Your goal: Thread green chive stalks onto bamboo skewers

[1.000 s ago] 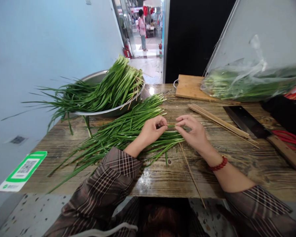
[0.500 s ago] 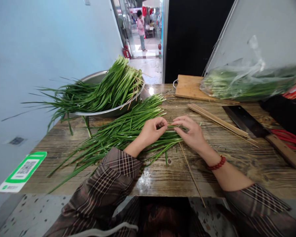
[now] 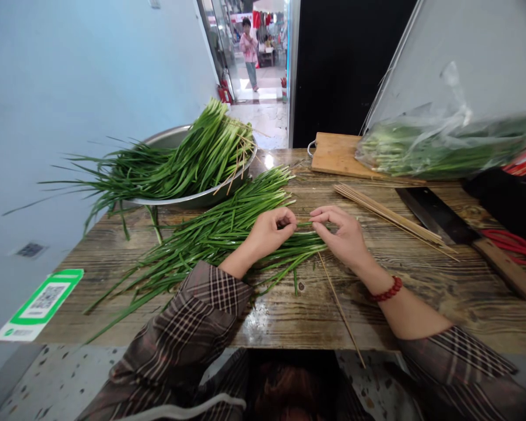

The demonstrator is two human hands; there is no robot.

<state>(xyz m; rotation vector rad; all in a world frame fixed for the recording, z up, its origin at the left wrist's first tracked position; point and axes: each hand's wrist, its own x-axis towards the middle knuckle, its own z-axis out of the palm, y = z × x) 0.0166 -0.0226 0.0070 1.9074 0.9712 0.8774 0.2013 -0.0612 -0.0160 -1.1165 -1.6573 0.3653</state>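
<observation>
My left hand is closed in a pinch on a thin green chive stalk. At the stalk's other end, the thumb and fingertips of my right hand come together on it. A loose pile of long chives lies on the table beneath and to the left of my hands, pale ends pointing right. One bamboo skewer lies below my right hand and sticks out past the table's front edge. A bundle of bamboo skewers rests to the right of that hand.
A metal basin heaped with skewered chives stands behind left. On the right are a cleaver, red-handled scissors, a cutting board and bagged chives. A QR-code card lies left. A person stands beyond the doorway.
My right hand has shifted slightly, its fingertips drawing closer together on the stalk. My left hand has barely moved. The person outside has turned toward the doorway.
</observation>
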